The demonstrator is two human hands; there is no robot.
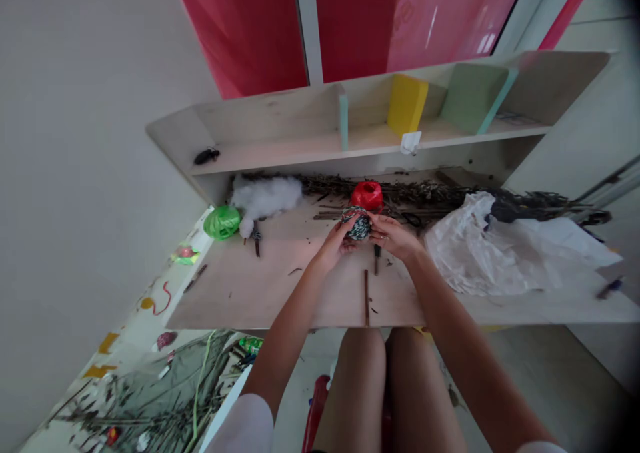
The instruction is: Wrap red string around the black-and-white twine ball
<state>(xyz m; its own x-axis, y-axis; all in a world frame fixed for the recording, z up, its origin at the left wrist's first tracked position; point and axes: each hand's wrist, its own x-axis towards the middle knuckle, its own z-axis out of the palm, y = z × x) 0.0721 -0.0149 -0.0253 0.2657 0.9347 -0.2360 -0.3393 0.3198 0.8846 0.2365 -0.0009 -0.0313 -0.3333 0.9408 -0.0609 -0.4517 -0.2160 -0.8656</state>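
Observation:
Both hands hold a ball of dark, white-flecked cord (pixel 357 225) above the middle of the desk. My left hand (pixel 336 243) wraps its fingers around the ball's left side, and my right hand (pixel 394 235) grips it from the right with thumb and fingertips. Right behind the ball stands a roll of red plastic twine (pixel 367 195). Under the right hand lies a dark-handled tool (pixel 377 258), partly hidden. Nearer the desk's front edge is a short brown stick (pixel 367 297).
White fluffy stuffing (pixel 270 196) and a green twine roll (pixel 223 222) lie at the left. Dry twigs (pixel 425 191) run along the back under a shelf (pixel 280 147). A crumpled white plastic bag (pixel 495 253) covers the right side. More branches (pixel 165 393) lie on the floor.

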